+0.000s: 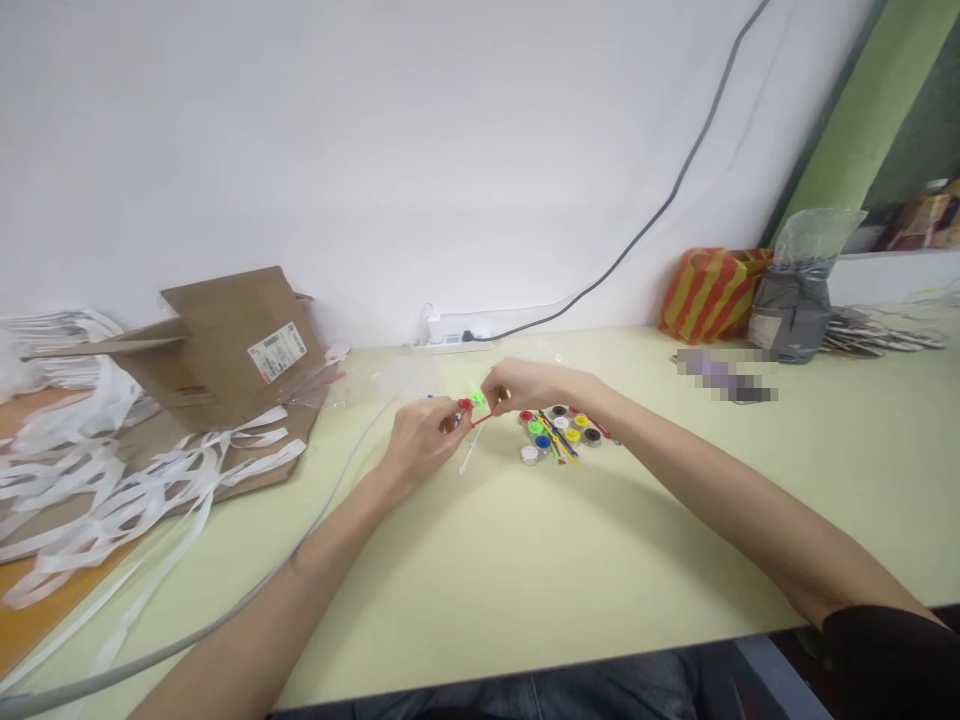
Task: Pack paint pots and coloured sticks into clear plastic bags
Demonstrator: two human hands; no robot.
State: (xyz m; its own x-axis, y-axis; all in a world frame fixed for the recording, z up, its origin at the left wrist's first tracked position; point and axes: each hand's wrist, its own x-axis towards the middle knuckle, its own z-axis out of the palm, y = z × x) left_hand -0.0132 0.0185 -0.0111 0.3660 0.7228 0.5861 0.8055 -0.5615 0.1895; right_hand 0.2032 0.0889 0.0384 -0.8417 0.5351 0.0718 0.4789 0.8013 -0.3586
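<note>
Nearest, at the frame's centre, a white pointer [470,452] appears to lie on the pale table [480,580] just below the hands. The left hand [421,437] pinches a red piece [466,404] and the right hand [516,387] a thin red stick [482,420], fingers nearly closed, seemingly to steady both parts near each other; round pieces [542,443] cluster right of centre, probably for easy reach, with a power strip [450,335] beyond.

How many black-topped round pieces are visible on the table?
2: one black-topped piece at the cluster's far edge, a second black-topped piece toward its right side. The right forearm may hide others.
</note>
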